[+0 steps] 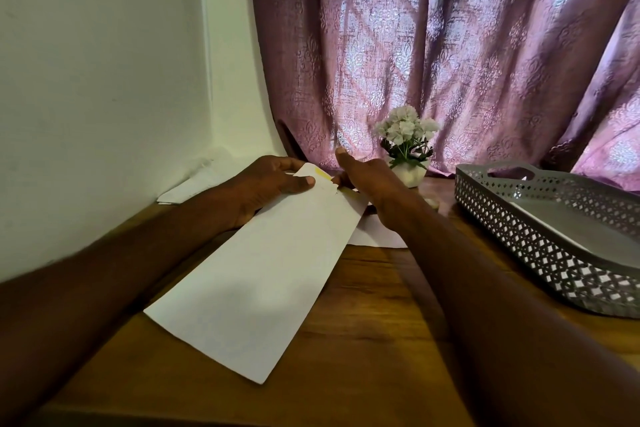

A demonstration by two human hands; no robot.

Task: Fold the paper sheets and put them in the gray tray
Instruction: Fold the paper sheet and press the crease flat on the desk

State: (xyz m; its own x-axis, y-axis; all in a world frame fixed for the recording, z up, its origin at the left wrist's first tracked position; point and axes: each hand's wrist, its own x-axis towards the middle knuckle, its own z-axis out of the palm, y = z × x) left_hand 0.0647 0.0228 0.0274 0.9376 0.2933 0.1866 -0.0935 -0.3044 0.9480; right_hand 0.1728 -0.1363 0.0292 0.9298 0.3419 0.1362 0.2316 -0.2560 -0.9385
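While the folded paper sheet [256, 274] is lying on the counter [374, 315] as a long strip, its long axis is running from the lower centre of the frame up toward the middle, where both hands are meeting at its far end. The left hand [266, 185] is pinching that far end, thumb on top and fingers curled underneath, so its grip is closed on the sheet. The right hand [363, 177] is sitting just beside it at the same edge with the thumb raised; its fingers are hidden behind the paper, so I cannot tell whether its grip is holding anything. The gray tray [519, 236] is standing to the right of the frame, well apart from the sheet, with pale paper seemingly inside. The right hand is nearer to it. Bare wood is lying between strip and tray, giving open room for a rightward carry. More loose paper [374, 236] is lying under the right wrist, and a flower pot [408, 175] is standing beyond the hands.
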